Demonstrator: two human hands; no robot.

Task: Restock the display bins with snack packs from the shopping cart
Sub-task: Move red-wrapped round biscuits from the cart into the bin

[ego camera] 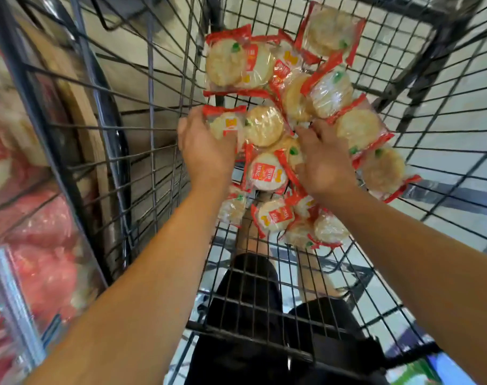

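Both bare arms reached down into the wire shopping cart [142, 140], whose dark mesh sides rose steeply all round. A loose heap of snack packs [289, 134] lay on the cart floor: clear wrappers with red ends, each showing a pale round cracker. The heap ran from about twelve o'clock at the far end down to six o'clock near the person's legs.

The left hand [206, 151] sat at nine o'clock of the heap. Its fingers were curled round the near edge of one pack [225, 126], the thumb side hidden beneath the wrapper, so it plainly had hold of that pack. Just beside it, at three o'clock of that pack, lay another round cracker pack [264, 126], touching it.

The right hand [323, 162] rested palm down in the middle of the heap, fingers spread and bent into the packs at its twelve o'clock. Whether they actually pinched a wrapper I could not tell; the fingertips were buried among the wrappers.

A pack with a red label [267, 173] lay between the two wrists. More packs [331, 31] sat at the far end at one o'clock.

Off at nine o'clock, outside the mesh, a display bin [39, 245] held blurred red-and-white packets. Dark shorts [250, 287] showed through the cart floor at six o'clock.
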